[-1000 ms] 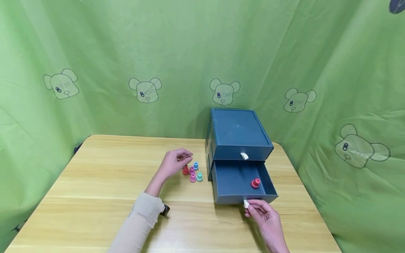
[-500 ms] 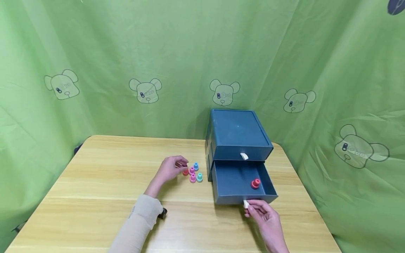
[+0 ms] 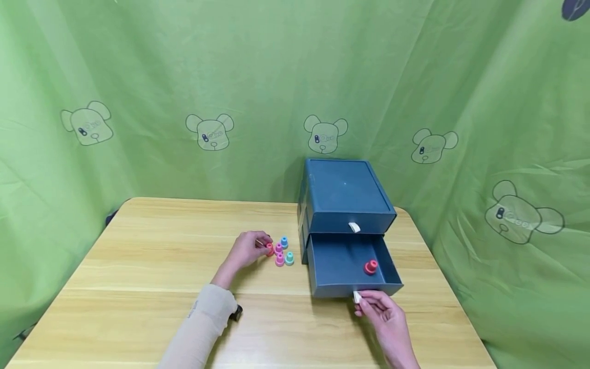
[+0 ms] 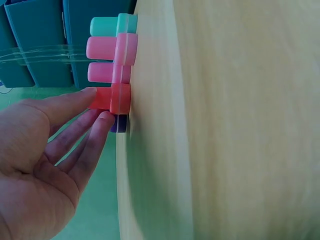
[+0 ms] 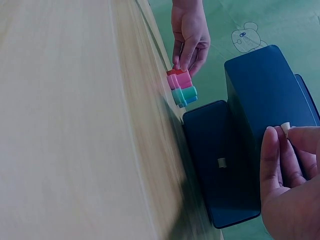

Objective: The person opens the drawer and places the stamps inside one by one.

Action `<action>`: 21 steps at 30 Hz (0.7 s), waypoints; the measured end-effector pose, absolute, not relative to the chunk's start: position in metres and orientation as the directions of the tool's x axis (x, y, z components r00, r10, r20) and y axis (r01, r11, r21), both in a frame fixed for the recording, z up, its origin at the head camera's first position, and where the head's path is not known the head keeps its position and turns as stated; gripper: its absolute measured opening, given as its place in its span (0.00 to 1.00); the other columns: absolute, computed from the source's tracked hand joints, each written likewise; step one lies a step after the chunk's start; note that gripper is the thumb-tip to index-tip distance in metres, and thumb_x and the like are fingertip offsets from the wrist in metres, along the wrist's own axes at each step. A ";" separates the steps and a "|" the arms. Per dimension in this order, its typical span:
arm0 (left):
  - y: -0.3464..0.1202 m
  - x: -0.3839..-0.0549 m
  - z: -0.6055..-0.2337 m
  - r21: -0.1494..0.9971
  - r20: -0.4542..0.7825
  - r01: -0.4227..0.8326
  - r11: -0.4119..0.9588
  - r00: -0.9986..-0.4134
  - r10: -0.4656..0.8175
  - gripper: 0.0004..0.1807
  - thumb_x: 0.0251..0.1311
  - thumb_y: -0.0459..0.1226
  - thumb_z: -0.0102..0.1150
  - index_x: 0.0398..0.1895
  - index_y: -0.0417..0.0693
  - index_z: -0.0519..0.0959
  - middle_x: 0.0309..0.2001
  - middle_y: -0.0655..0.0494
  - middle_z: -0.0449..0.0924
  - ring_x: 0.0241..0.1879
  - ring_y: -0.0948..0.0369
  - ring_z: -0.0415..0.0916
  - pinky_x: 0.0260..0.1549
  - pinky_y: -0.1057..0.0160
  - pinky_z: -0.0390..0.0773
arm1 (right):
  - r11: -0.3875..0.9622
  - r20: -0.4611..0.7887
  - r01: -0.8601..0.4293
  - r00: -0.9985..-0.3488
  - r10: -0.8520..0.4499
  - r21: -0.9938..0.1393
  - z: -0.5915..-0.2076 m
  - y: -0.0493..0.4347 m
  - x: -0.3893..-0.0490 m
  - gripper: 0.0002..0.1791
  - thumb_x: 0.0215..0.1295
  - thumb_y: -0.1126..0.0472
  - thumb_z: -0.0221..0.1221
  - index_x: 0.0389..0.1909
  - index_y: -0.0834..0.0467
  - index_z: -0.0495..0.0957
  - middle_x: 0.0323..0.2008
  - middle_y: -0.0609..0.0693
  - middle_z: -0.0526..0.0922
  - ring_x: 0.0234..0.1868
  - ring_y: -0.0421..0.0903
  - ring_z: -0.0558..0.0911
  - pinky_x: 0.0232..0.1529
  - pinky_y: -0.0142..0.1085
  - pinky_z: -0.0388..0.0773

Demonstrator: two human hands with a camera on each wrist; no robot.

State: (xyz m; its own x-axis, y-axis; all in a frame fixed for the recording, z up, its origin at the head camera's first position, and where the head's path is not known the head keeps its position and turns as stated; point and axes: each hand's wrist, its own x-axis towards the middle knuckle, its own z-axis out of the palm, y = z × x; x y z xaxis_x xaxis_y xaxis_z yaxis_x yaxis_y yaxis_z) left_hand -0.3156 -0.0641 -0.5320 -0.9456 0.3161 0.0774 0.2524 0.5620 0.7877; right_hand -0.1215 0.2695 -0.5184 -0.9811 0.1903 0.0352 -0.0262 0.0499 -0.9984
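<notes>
My left hand (image 3: 245, 250) pinches a red peg-like piece (image 4: 103, 98) between thumb and fingertips, its wide round base down on the table. Against it stand two pink pieces (image 3: 279, 259), a teal piece (image 3: 289, 258) and a blue piece (image 3: 284, 242) of the same shape. A dark purple piece (image 4: 119, 124) shows just behind the fingertips. My right hand (image 3: 386, 319) pinches the white pull tab (image 3: 357, 297) of a pulled-out blue drawer (image 3: 341, 290). One red piece (image 3: 371, 267) stands inside that drawer.
The dark blue drawer cabinet (image 3: 348, 187) stands at the table's back right. Its top drawer (image 3: 332, 223) is pushed in, and a lower drawer front (image 5: 210, 135) with a white tab shows below the pulled-out one. Green curtain (image 3: 258, 77) surrounds the wooden table (image 3: 138, 256).
My left hand has come down onto the red piece in the cluster, and its fingers have closed on it. The right hand and the drawer have stayed in place.
</notes>
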 end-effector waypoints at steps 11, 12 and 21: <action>-0.064 -0.316 -0.532 0.772 0.094 0.279 0.572 -0.939 0.331 0.08 0.61 0.30 0.71 0.43 0.43 0.86 0.37 0.53 0.88 0.36 0.59 0.84 0.42 0.60 0.86 | 0.034 0.068 -0.063 -0.982 0.174 -0.997 -0.520 0.270 -0.122 0.16 0.72 0.69 0.62 0.54 0.77 0.75 0.40 0.58 0.88 0.38 0.47 0.89 0.42 0.35 0.88; -0.064 -0.315 -0.532 0.773 0.094 0.277 0.570 -0.939 0.330 0.08 0.61 0.30 0.70 0.43 0.43 0.86 0.37 0.53 0.88 0.36 0.59 0.84 0.42 0.60 0.86 | 0.033 0.068 -0.063 -0.982 0.174 -0.997 -0.520 0.270 -0.122 0.17 0.72 0.69 0.62 0.54 0.77 0.75 0.40 0.58 0.88 0.38 0.47 0.89 0.42 0.35 0.88; -0.068 -0.312 -0.527 0.807 0.102 0.245 0.538 -0.954 0.281 0.09 0.64 0.34 0.69 0.46 0.45 0.85 0.39 0.54 0.87 0.36 0.61 0.83 0.41 0.60 0.86 | 0.041 0.069 -0.063 -0.982 0.174 -0.997 -0.519 0.270 -0.121 0.16 0.72 0.69 0.62 0.54 0.77 0.76 0.40 0.59 0.88 0.38 0.47 0.89 0.42 0.35 0.88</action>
